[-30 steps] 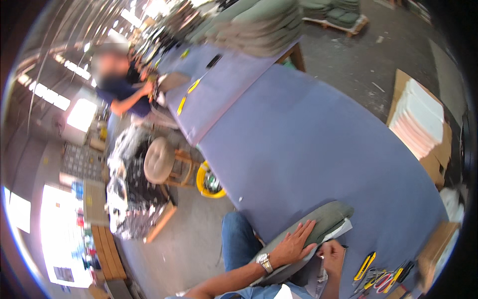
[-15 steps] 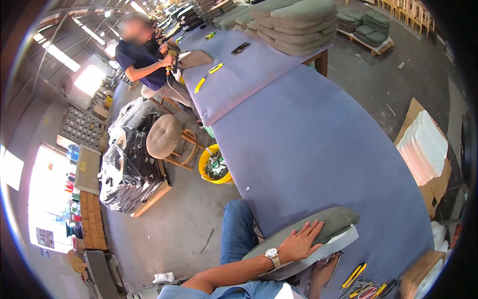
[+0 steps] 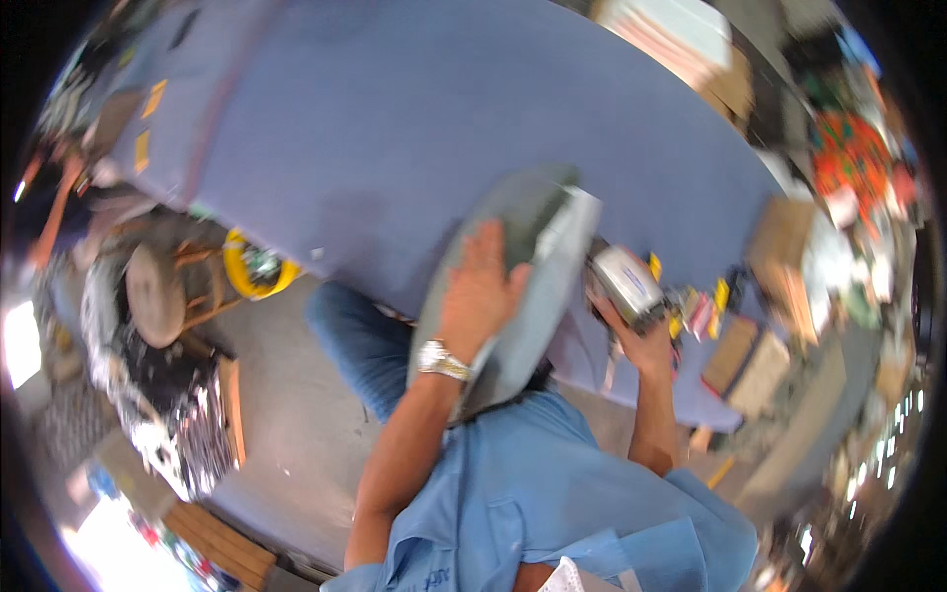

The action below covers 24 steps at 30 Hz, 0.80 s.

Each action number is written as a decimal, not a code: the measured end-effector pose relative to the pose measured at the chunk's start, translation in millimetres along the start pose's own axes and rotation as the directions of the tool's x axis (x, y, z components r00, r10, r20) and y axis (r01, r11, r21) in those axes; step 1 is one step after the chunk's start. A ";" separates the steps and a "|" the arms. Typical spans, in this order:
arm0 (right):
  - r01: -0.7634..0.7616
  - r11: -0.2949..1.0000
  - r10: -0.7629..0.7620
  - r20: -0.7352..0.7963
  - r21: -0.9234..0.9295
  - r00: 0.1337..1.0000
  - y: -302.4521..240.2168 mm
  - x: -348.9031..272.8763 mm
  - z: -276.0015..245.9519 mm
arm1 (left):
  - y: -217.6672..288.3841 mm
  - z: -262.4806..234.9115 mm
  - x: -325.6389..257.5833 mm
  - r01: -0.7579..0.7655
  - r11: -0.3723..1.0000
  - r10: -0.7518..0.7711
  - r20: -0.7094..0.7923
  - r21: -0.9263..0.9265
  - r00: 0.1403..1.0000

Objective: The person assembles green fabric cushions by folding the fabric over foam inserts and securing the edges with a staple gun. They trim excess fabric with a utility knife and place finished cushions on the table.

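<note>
A grey-green padded seat cushion point(image 3: 513, 209) stands tilted against my front at the table's near edge, with a pale strip point(image 3: 570, 232) along its right side. My left hand point(image 3: 475, 296) lies on its upper face, fingers stretched out, a metal watch on the wrist. Just right of the cushion, my right hand point(image 3: 646, 345) is closed round a silver-and-black staple gun point(image 3: 627, 281), held over the table. Motion blur hides the gun's finer details.
A blue-covered table point(image 3: 414, 109) spans the view. Cutters and other hand tools point(image 3: 705, 308) lie right of the staple gun, near a cardboard box point(image 3: 784, 242). A yellow bucket point(image 3: 237, 264) and a padded stool point(image 3: 156, 296) stand left. Pale stacked sheets point(image 3: 681, 35) lie beyond the table.
The view has swung to the right and down. My right hand, mostly hidden behind the cushion before, now shows with the staple gun. My left hand stays on the cushion.
</note>
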State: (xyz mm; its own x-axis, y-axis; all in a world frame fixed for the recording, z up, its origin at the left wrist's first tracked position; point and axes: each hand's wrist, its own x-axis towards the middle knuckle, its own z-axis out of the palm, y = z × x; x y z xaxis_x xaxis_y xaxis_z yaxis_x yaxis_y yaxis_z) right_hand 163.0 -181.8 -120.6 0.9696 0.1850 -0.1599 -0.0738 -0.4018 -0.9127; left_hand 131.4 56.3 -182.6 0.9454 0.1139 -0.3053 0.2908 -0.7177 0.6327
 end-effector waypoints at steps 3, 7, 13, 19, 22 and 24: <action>0.050 0.991 -0.051 0.005 0.124 0.999 -16.8 4.2 -8.9 | 20.2 -21.6 -4.6 0.001 1.000 -0.002 0.020 0.015 1.000; 0.173 0.983 -0.179 0.088 0.068 0.980 -34.3 7.6 -9.7 | 16.8 -22.8 -5.5 -0.020 0.999 0.019 0.037 0.039 0.999; 0.158 0.979 -0.180 0.179 0.128 0.967 -31.0 17.8 12.0 | 12.6 -22.5 -5.8 -0.046 0.998 0.044 0.034 0.039 0.998; 0.157 0.981 -0.183 0.297 0.112 0.937 -14.3 38.9 15.5 | 9.3 -14.3 -2.2 -0.059 0.998 0.058 0.013 0.020 0.998; 0.148 0.987 -0.159 0.327 0.058 0.932 -11.1 36.3 14.7 | -1.1 -4.0 -1.4 -0.052 0.999 0.051 0.033 0.010 0.998; 0.122 0.989 -0.141 0.332 0.080 0.932 -17.1 38.1 14.5 | 2.1 -1.7 -3.2 -0.023 0.997 0.018 0.063 0.076 0.998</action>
State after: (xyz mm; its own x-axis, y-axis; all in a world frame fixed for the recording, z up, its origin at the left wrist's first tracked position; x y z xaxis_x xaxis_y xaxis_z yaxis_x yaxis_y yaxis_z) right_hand 197.8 -154.9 -116.5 0.8371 0.5274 -0.1451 0.0262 -0.3036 -0.9524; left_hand 129.2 55.6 -179.1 0.9394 0.0579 -0.3379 0.2574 -0.7702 0.5835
